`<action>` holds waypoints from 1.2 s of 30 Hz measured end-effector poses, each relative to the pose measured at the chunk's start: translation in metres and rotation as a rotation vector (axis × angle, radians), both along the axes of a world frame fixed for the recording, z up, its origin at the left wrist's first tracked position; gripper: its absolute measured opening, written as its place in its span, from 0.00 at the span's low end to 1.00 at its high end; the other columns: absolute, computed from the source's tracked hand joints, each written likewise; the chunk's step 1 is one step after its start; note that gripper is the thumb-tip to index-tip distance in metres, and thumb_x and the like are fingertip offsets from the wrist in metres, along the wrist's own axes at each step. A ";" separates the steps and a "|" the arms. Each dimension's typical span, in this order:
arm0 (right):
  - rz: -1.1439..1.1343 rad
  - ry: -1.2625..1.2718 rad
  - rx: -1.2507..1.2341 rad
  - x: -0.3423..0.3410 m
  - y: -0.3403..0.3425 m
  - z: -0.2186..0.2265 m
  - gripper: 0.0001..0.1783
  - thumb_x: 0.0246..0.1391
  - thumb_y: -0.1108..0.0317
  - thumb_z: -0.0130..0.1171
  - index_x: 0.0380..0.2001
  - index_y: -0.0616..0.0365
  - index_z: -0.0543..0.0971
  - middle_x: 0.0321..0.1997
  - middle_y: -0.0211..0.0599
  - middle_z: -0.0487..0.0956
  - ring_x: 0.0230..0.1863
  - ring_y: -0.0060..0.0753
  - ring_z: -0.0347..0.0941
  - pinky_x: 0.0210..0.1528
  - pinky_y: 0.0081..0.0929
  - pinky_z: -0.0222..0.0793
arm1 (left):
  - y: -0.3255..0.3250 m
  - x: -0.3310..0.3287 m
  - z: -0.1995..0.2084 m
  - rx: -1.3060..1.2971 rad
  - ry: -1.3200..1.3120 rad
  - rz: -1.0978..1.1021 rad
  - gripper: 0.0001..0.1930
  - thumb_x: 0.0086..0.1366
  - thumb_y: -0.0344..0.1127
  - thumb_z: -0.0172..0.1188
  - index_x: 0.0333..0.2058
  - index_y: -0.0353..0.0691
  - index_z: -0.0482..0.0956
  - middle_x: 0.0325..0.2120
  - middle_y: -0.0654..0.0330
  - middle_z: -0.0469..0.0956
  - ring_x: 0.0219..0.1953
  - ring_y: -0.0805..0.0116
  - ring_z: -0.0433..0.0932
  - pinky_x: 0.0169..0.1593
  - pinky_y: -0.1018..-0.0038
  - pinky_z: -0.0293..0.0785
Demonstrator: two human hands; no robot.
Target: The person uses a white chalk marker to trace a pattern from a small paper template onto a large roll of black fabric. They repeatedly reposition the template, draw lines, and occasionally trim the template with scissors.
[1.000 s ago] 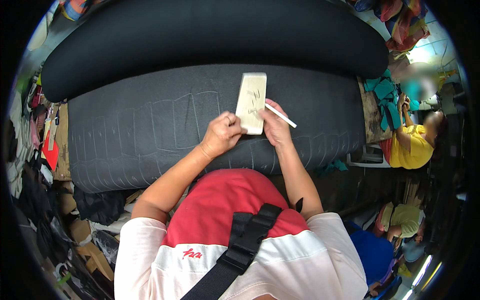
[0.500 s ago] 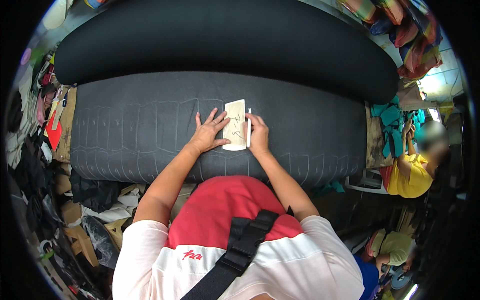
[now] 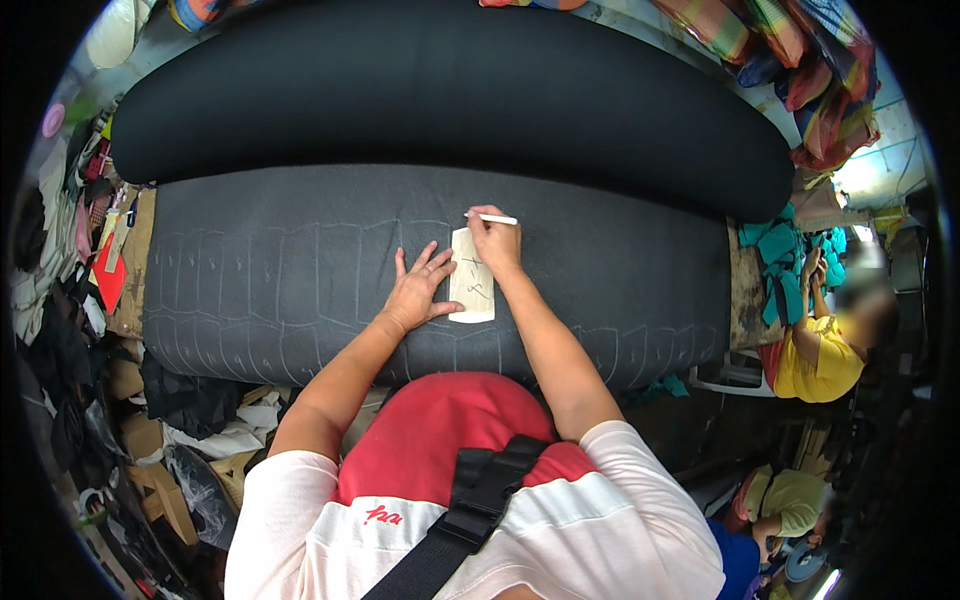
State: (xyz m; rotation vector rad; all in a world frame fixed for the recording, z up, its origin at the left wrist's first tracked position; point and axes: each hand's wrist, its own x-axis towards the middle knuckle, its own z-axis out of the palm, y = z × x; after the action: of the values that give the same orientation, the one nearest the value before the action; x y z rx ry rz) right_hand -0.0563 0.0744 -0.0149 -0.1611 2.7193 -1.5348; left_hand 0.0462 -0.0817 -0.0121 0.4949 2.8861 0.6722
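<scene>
A pale, flat pattern template (image 3: 472, 295) with dark handwriting lies on dark grey fabric (image 3: 620, 265). My left hand (image 3: 417, 290) rests with fingers spread, their tips pressing on the template's left edge. In my right hand (image 3: 497, 243) is a slim white marking pen (image 3: 497, 218), pinched at the template's top edge with its tip pointing left. Rows of pale outlines, shaped like the template, run across the fabric to the left and along its near side.
A thick roll of black fabric (image 3: 450, 90) spans the far side. Wooden table ends (image 3: 748, 285) show beside the grey fabric. At the right sits a person in a yellow top (image 3: 818, 355) near teal pieces (image 3: 778, 250). Cloth scraps and cardboard (image 3: 165, 495) crowd the left.
My right hand has moved from the template's right side up to its top edge, and the pen has swung from upright to nearly level. My left hand still holds the template down.
</scene>
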 end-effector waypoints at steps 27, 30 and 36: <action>-0.222 0.040 0.043 -0.013 0.017 0.002 0.10 0.48 0.67 0.56 0.25 0.63 0.80 0.22 0.48 0.79 0.26 0.45 0.78 0.31 0.35 0.73 | 0.005 -0.002 0.004 -0.128 -0.001 -0.080 0.35 0.53 0.63 0.55 0.59 0.60 0.64 0.63 0.73 0.57 0.68 0.61 0.43 0.60 0.32 0.31; -0.183 0.125 0.057 -0.011 0.023 0.000 0.09 0.48 0.68 0.56 0.25 0.64 0.79 0.22 0.46 0.79 0.24 0.43 0.79 0.29 0.32 0.73 | 0.005 -0.001 0.005 -0.124 0.009 -0.078 0.35 0.53 0.63 0.56 0.59 0.60 0.64 0.63 0.72 0.57 0.68 0.61 0.43 0.60 0.33 0.31; 0.052 0.151 0.160 0.058 0.044 0.019 0.09 0.49 0.68 0.55 0.24 0.64 0.78 0.22 0.53 0.76 0.27 0.53 0.76 0.29 0.39 0.71 | 0.005 0.000 0.003 -0.112 0.034 -0.068 0.34 0.54 0.63 0.54 0.58 0.61 0.65 0.63 0.75 0.57 0.68 0.63 0.43 0.60 0.32 0.32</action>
State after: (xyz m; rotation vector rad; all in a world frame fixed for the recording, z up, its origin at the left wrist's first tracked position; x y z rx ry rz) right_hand 0.0019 0.1179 0.0043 -0.3557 2.9121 -1.3370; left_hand 0.0463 -0.0771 -0.0088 0.5916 2.9032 0.4929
